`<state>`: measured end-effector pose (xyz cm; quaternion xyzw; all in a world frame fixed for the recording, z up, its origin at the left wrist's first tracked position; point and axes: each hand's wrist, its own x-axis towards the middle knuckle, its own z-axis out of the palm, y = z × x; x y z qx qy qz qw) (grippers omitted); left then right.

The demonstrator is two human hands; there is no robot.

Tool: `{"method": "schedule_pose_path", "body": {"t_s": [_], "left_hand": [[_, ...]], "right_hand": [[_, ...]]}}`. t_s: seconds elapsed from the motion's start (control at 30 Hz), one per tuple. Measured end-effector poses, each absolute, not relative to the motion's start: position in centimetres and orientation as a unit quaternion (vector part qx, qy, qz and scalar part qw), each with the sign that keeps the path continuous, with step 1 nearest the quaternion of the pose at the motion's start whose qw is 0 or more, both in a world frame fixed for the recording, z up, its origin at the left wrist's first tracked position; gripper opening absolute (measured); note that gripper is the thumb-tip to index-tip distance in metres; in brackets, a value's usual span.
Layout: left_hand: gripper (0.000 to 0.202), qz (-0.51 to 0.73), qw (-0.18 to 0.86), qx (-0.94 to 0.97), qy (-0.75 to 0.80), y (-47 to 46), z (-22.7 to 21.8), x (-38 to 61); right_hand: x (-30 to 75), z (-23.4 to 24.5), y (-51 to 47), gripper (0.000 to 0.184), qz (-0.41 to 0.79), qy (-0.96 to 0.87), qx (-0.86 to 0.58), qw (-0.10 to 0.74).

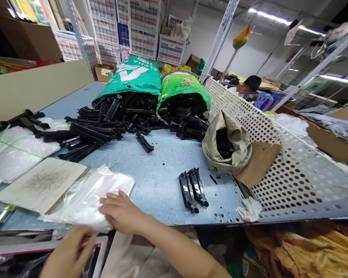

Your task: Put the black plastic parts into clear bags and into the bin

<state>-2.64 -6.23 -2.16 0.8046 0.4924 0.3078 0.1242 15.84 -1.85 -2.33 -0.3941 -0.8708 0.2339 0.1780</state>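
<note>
My right hand (123, 211) lies with its fingers stretched out on a stack of clear plastic bags (89, 189) at the near edge of the table. My left hand (71, 251) is at the table edge just below the stack. Motion smears its bent fingers, so I cannot see whether they hold anything. Left of the bags is a worn, speckled board (43, 181). Two black plastic parts (193, 190) lie side by side on the blue tabletop (159, 170), to the right of my right hand. Another single black part (145, 142) lies farther back.
Black parts spill from a teal sack (133, 77) and a green sack (182, 87). A rolled-down beige sack (229, 143) stands before a perforated white panel (278, 162). More tied bags (17, 150) lie at left. A tray (101, 247) sits below the edge. A person (248, 85) is beyond the panel.
</note>
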Motion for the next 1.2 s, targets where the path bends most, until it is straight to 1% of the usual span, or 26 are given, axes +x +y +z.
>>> {"method": "schedule_pose_path", "body": {"t_s": [0.1, 0.13, 0.2, 0.27, 0.3, 0.37, 0.43, 0.5, 0.6, 0.63, 0.67, 0.73, 0.83, 0.93, 0.97, 1.0, 1.07, 1.1, 1.13, 1.17, 1.2], "left_hand": [[0.023, 0.25, 0.065, 0.857, 0.445, -3.9, -2.7, 1.5], [0.022, 0.227, 0.05, 0.868, 0.438, -3.2, -2.7, 2.3], [0.024, 0.196, 0.055, 0.875, 0.438, -2.3, -2.5, 3.0], [0.027, 0.193, 0.09, 0.866, 0.453, -1.8, -2.2, 2.7], [0.028, 0.195, 0.114, 0.857, 0.463, -1.7, -2.1, 2.4], [0.027, 0.196, 0.162, 0.836, 0.486, -1.6, -1.8, 2.0], [0.027, 0.194, 0.208, 0.807, 0.517, -1.5, -1.6, 1.9], [0.03, 0.197, 0.259, 0.765, 0.556, -1.3, -1.3, 2.0], [0.037, 0.222, 0.355, 0.686, 0.596, -0.7, -0.8, 1.8], [0.038, 0.232, 0.384, 0.661, 0.601, -0.4, -0.6, 1.7], [0.039, 0.239, 0.41, 0.642, 0.602, -0.2, -0.5, 1.4], [0.038, 0.24, 0.452, 0.616, 0.599, 0.3, -0.3, 1.0], [0.039, 0.248, 0.498, 0.575, 0.6, 0.5, 0.0, 0.6], [0.046, 0.322, 0.499, 0.509, 0.623, 0.4, 0.2, 0.6], [0.049, 0.355, 0.486, 0.49, 0.631, 0.3, 0.3, 0.7], [0.051, 0.383, 0.47, 0.474, 0.638, 0.2, 0.3, 0.9], [0.053, 0.418, 0.45, 0.453, 0.647, 0.1, 0.5, 1.4], [0.053, 0.421, 0.453, 0.446, 0.647, 0.1, 0.6, 1.7], [0.053, 0.418, 0.465, 0.442, 0.643, 0.1, 0.6, 2.0], [0.053, 0.413, 0.484, 0.435, 0.637, 0.2, 0.7, 2.3], [0.054, 0.411, 0.507, 0.426, 0.627, 0.3, 0.7, 2.6]], "right_hand": [[19.2, -1.9, -2.1, 0.036, 0.303, -0.799, -0.452, 0.254], [21.2, -1.5, -2.5, 0.035, 0.309, -0.766, -0.489, 0.28], [26.1, -0.3, -3.7, 0.034, 0.295, -0.721, -0.556, 0.291], [31.2, 0.6, -5.3, 0.03, 0.205, -0.674, -0.663, 0.253], [33.3, 0.9, -6.0, 0.029, 0.146, -0.645, -0.721, 0.206], [36.2, 1.0, -7.4, 0.024, 0.068, -0.616, -0.781, 0.075], [37.1, 0.7, -8.3, 0.024, 0.039, -0.623, -0.781, -0.023], [36.8, 0.4, -8.5, 0.028, 0.034, -0.641, -0.764, -0.058], [36.1, 0.4, -7.3, 0.043, 0.003, -0.696, -0.717, -0.04], [36.0, 0.5, -6.6, 0.044, -0.005, -0.726, -0.687, -0.035], [36.1, 0.8, -5.7, 0.042, -0.001, -0.757, -0.652, -0.035], [36.7, 1.3, -3.8, 0.031, 0.039, -0.802, -0.595, -0.041], [37.8, 2.4, -1.3, 0.019, 0.094, -0.818, -0.567, -0.029], [37.4, 3.1, 0.0, 0.007, 0.109, -0.814, -0.571, 0.01], [36.6, 3.0, 0.1, 0.005, 0.109, -0.813, -0.572, 0.02], [35.3, 2.7, 0.1, 0.009, 0.122, -0.808, -0.575, 0.04], [31.6, 1.3, -0.2, 0.017, 0.205, -0.781, -0.579, 0.111], [29.3, 0.4, -0.3, 0.019, 0.333, -0.723, -0.57, 0.204], [26.8, -0.7, -0.5, 0.023, 0.478, -0.625, -0.545, 0.288], [24.3, -1.8, -0.6, 0.031, 0.608, -0.52, -0.499, 0.333], [22.0, -2.7, -0.6, 0.039, 0.692, -0.426, -0.455, 0.364]]}}
